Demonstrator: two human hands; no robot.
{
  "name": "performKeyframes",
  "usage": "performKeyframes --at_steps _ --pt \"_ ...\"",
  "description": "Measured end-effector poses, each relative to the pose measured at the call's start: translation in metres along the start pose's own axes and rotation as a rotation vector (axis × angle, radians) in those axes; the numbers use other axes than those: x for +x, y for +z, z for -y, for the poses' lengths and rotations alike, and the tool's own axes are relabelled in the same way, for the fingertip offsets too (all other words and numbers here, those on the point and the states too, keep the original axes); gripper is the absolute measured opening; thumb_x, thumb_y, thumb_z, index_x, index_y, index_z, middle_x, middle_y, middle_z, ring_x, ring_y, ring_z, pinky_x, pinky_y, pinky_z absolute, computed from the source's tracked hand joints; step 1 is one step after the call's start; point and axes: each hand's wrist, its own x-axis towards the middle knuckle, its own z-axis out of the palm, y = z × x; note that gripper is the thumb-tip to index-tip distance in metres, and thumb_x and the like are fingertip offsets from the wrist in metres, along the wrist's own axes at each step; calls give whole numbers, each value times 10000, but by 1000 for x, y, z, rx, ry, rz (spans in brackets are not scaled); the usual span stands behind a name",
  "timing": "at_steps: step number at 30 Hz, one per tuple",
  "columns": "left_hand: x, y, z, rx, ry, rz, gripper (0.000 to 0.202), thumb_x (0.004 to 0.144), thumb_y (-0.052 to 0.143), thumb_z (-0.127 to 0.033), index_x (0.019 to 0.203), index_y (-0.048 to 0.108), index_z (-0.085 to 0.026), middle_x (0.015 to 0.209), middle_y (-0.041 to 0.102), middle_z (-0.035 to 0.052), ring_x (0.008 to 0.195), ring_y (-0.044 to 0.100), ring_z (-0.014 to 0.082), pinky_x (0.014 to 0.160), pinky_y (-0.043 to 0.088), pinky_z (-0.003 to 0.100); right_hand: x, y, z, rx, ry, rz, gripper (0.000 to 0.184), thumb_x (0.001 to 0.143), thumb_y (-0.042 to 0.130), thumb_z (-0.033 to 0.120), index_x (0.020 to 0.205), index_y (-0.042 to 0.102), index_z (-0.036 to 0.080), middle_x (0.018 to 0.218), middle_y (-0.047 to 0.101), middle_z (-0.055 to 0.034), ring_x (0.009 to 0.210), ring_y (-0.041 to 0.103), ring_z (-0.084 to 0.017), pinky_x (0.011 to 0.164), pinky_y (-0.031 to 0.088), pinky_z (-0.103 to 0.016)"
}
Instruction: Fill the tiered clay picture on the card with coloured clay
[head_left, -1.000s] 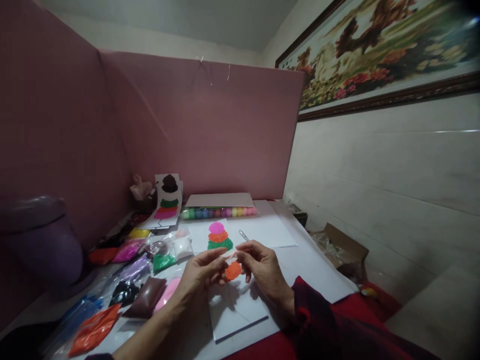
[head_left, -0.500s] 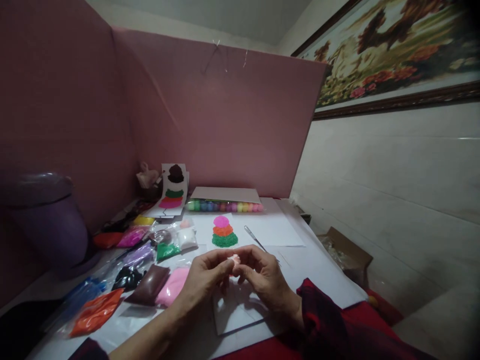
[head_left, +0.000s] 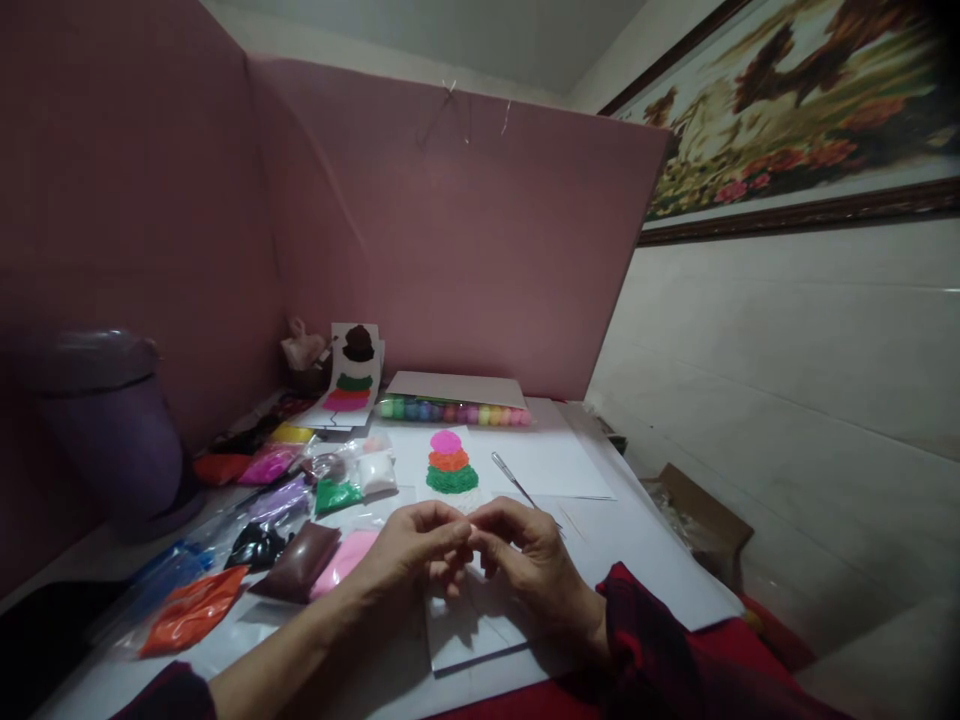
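My left hand (head_left: 416, 548) and my right hand (head_left: 529, 560) meet at the fingertips, both closed in a pinch. The small lump of pale pink modelling clay seen between them a moment ago is now almost wholly covered by my fingers. Below them lies a white board (head_left: 469, 640). Just beyond my hands is a stacked clay shape (head_left: 451, 480) in pink, orange and green on white paper. A slim metal tool (head_left: 510, 474) with a pointed shaft rests behind my right hand, its tip near my knuckles.
Bags of coloured clay spread across the left, among them an orange bag (head_left: 193, 610) and a brown bag (head_left: 298, 562). A purple bin (head_left: 112, 440) stands far left. A strip of coloured clay balls (head_left: 454, 411) lies at the back, before the pink partition (head_left: 450, 240).
My fingertips have closed together over the pale pink clay, which showed between them before. The whole view has shifted slightly; the things on the table lie as before.
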Motion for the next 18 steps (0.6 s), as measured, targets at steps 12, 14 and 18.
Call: performKeyframes --at_steps 12,14,18 --pt "-2 4 -7 -34 61 -178 280 593 798 -296 741 641 -116 577 604 8 436 507 81 405 413 191 9 -2 -4 272 201 -185 215 738 699 321 769 612 127 496 558 44 380 481 -67 352 413 -170" --pt "-2 4 -6 -9 61 -157 312 594 799 -315 790 658 -116 575 609 13 427 502 80 404 407 193 8 -1 -3 271 191 -145 208 749 690 318 796 625 125 545 588 24 445 532 -86 387 445 -179" --pt "-2 3 -6 93 78 -37 342 652 763 -337 902 674 -122 637 650 49 443 508 83 414 394 192 5 1 -1 277 147 -42 151 748 695 229 862 644 145 675 641 -1 609 601 -114 515 493 -201"
